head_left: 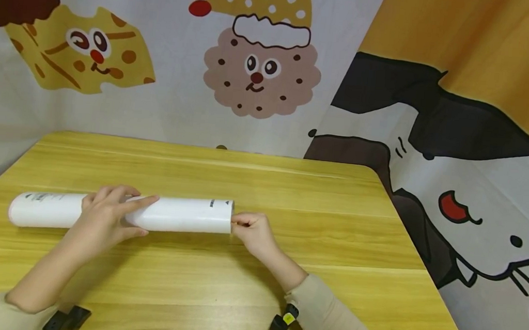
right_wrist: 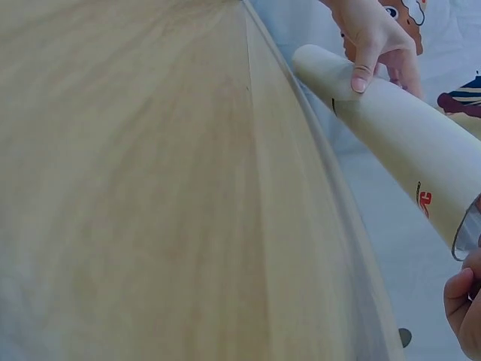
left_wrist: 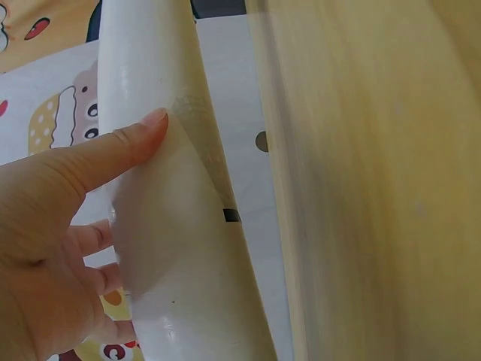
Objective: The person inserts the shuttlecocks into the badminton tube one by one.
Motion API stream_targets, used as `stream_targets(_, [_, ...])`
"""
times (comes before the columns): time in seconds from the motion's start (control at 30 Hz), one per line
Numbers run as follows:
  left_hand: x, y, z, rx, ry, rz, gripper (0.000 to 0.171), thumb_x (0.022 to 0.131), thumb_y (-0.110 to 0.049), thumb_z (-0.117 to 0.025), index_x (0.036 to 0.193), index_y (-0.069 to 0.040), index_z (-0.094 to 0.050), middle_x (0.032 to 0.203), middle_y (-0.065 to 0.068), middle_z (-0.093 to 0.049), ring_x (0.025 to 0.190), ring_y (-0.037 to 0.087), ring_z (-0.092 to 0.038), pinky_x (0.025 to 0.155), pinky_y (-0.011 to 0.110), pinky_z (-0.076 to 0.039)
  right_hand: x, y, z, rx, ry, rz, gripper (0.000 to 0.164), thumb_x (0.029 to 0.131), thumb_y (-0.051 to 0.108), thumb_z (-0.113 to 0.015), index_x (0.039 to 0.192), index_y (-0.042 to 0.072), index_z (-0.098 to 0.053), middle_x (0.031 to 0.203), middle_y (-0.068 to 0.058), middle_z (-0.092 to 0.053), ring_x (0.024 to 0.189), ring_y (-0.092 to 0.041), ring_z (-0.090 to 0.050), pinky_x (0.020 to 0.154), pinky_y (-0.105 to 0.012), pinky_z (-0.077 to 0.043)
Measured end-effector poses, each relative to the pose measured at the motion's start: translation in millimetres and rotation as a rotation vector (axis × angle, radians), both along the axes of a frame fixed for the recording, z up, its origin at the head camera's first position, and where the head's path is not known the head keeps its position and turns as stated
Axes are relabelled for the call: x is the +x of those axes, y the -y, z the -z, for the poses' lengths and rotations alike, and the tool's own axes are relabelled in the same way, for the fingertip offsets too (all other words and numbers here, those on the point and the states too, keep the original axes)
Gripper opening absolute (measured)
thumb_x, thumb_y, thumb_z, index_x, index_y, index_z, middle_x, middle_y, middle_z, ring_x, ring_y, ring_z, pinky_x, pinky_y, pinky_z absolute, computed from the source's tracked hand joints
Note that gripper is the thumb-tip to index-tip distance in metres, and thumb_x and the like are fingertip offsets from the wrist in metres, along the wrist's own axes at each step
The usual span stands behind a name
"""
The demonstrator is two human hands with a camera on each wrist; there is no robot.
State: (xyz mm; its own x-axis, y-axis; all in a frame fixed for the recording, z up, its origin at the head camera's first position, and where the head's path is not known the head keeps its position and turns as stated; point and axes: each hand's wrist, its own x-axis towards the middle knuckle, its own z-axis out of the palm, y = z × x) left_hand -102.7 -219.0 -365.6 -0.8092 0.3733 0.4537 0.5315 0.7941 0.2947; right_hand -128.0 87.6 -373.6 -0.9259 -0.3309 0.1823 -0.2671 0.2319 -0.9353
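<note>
A long white roll [head_left: 186, 215] with small dark print lies crosswise in front of me, above the wooden table. My left hand [head_left: 104, 212] holds it around the middle, thumb on the near side and fingers over the top. In the left wrist view, the thumb presses the roll [left_wrist: 176, 263] near a slanted edge and a small black mark. At its right end, my right hand [head_left: 253, 232] pinches the rim with thumb and curled index finger. The right wrist view shows a red mark on the roll [right_wrist: 398, 128] and a silvery inside at that open end.
The yellow wood-grain table [head_left: 199, 284] has rounded far corners. Behind it hangs a white curtain [head_left: 165, 121] with cartoon prints; an orange and black cartoon cloth [head_left: 479, 42] covers the right side. Small black camera mounts [head_left: 284, 321] sit at both wrists.
</note>
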Motion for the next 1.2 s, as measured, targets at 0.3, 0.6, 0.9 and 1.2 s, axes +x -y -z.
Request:
stream_targets(0.3, [0.7, 1, -1.1, 0.007, 0.020, -0.001, 0.075, 0.053, -0.027, -0.084, 0.123, -0.027, -0.057, 0.107, 0.008, -0.051, 0.097, 0.034, -0.041, 0.072, 0.056, -0.025, -13.6, -6, 26.4, -0.010, -0.056, -0.031, 0.014, 0.076, -0.009, -0.058, 0.085, -0.005, -0.069, 0.068, -0.005, -0.062, 0.052, -0.008, -0.044, 0.046, -0.020, -0.039])
stream_targets(0.6, [-0.2, 0, -2.0, 0.005, 0.026, 0.009, 0.076, 0.053, -0.026, -0.084, 0.124, -0.027, -0.056, 0.108, 0.009, -0.050, 0.098, 0.036, -0.041, 0.073, 0.058, -0.025, -10.6, -9, 14.3, -0.010, 0.009, -0.076, 0.012, 0.078, -0.011, -0.056, 0.084, -0.007, -0.066, 0.065, -0.003, -0.053, 0.055, -0.007, -0.041, 0.049, -0.019, -0.035])
stream_targets(0.9, [0.5, -1, -4.8, 0.021, 0.054, 0.006, 0.076, 0.055, -0.025, -0.084, 0.125, -0.026, -0.055, 0.110, 0.011, -0.050, 0.099, 0.036, -0.040, 0.075, 0.061, -0.022, -4.1, -8, -0.9, -0.002, 0.012, -0.085, 0.011, 0.078, -0.011, -0.056, 0.086, -0.010, -0.064, 0.071, -0.009, -0.058, 0.061, -0.008, -0.047, 0.055, -0.019, -0.041])
stream_targets(1.2, [2.0, -1, -7.2, 0.022, 0.076, -0.013, 0.075, 0.055, -0.025, -0.084, 0.125, -0.026, -0.055, 0.110, 0.010, -0.051, 0.100, 0.035, -0.040, 0.077, 0.063, -0.021, -3.1, -9, -2.1, 0.001, 0.004, -0.099, 0.011, 0.080, -0.010, -0.056, 0.087, -0.009, -0.064, 0.076, -0.012, -0.060, 0.065, -0.011, -0.050, 0.058, -0.021, -0.043])
